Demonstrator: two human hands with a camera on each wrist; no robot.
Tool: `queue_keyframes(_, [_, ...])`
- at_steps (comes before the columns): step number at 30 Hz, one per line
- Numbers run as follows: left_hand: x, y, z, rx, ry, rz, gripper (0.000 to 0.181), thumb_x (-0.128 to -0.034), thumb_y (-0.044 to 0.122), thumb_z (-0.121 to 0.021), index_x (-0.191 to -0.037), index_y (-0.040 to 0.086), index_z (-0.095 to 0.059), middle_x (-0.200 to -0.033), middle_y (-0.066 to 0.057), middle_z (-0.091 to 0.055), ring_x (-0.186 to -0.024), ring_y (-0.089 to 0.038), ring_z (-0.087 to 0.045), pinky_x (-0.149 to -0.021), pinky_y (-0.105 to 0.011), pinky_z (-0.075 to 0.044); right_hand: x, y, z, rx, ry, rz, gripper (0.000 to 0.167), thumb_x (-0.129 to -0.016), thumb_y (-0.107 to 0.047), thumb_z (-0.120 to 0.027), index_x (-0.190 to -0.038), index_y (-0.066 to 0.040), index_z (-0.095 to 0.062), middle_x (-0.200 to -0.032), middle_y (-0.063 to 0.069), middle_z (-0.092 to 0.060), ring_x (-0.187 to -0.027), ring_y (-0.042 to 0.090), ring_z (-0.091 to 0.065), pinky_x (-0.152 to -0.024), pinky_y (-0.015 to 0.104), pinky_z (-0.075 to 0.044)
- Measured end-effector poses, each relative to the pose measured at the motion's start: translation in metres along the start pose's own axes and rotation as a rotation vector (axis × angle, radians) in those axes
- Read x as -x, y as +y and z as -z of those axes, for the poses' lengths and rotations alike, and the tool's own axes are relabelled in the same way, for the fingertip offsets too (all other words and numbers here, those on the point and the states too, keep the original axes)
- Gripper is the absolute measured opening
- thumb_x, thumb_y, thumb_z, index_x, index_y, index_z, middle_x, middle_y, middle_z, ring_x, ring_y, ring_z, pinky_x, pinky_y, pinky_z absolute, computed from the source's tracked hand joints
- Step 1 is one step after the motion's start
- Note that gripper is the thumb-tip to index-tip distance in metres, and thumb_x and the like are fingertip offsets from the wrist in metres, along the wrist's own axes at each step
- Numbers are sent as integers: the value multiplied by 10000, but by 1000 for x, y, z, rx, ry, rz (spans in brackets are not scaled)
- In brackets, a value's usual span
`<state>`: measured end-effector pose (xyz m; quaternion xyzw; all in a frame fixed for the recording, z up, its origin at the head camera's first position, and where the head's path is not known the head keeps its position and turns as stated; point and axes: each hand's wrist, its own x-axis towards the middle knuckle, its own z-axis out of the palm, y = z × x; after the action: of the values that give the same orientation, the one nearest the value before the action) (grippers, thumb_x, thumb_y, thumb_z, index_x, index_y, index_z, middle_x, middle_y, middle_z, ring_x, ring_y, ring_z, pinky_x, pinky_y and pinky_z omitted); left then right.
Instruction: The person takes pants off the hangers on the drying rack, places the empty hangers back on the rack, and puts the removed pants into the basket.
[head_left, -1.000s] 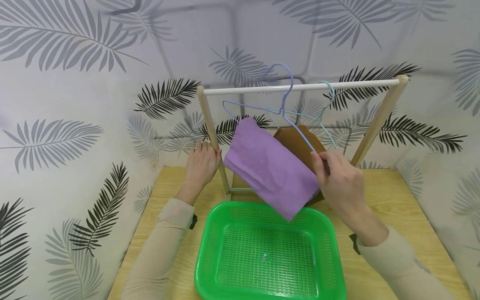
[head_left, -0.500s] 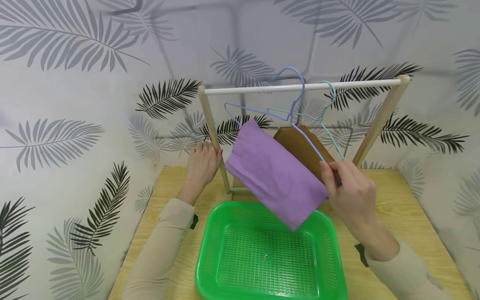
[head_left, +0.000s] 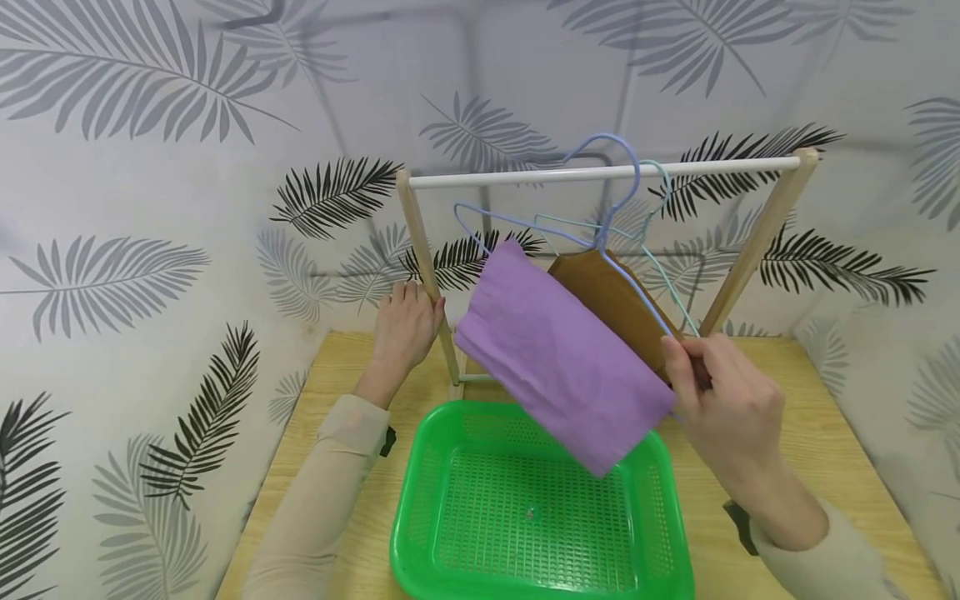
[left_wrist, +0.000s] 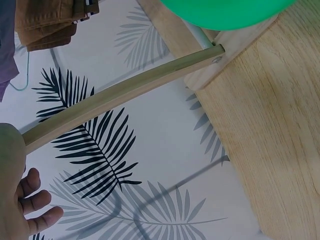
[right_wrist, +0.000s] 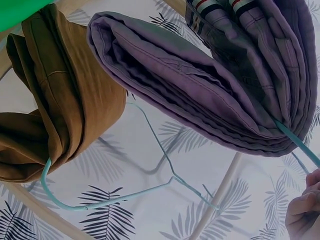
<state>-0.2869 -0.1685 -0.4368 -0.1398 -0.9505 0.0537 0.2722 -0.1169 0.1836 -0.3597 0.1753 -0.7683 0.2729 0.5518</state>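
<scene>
In the head view, a person's right hand (head_left: 735, 408) pinched a blue hanger (head_left: 602, 236) carrying a folded purple garment (head_left: 566, 358) at the front of a clothes rack (head_left: 517, 178); the left hand (head_left: 405, 329) gripped the rack's left post (head_left: 422, 237). A green basket (head_left: 405, 517) sat on the tabletop (head_left: 341, 367) before the rack. In the left wrist view, curled fingers (left_wrist: 37, 201) showed beside the rack's post. In the right wrist view, a brown garment (right_wrist: 82, 85) hung from a turquoise hanger (right_wrist: 131, 197).
</scene>
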Motion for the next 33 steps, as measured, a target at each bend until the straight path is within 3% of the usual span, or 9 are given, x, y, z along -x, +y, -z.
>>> queue_keyframes(11, [-1, 0, 0, 8, -30, 11, 438, -1129, 370, -445, -965, 13, -639, -955, -165, -660, -936, -350, -623, -741, -438, -537, -5, -15, 13, -20, 24, -7, 646, -1092, -451, -543, -675, 40, -601, -533, 71, -433, -478, 113, -298, -439, 193, -214])
queue_keyframes(21, [1, 0, 4, 41, -67, 27, 461, -1120, 417, -459, -1036, -1, -636, -1035, -184, -685, -1017, -363, -627, -812, -461, -544, -1, -17, 19, -37, -14, 4, 621, -1089, -430, -557, -677, 33, -606, -529, 37, -426, -462, 82, -308, -413, 176, -227])
queue_keyframes(27, [8, 0, 11, 60, -63, 34, 477, -1099, 453, -501, -1007, -1, -618, -1037, -206, -698, -1031, -389, -646, -843, -479, -556, 5, -16, 20, -39, -37, -12, 624, -1091, -441, -551, -691, 33, -626, -534, 29, -440, -490, 40, -313, -416, 171, -235])
queue_keyframes(33, [20, 1, 21, 153, -91, 90, 471, -1096, 474, -494, -1029, 22, -607, -1003, -172, -684, -996, -378, -633, -804, -470, -555, 12, -14, 21, -37, -60, -40, 617, -1089, -443, -556, -707, 33, -647, -543, 36, -475, -505, 23, -334, -425, 163, -259])
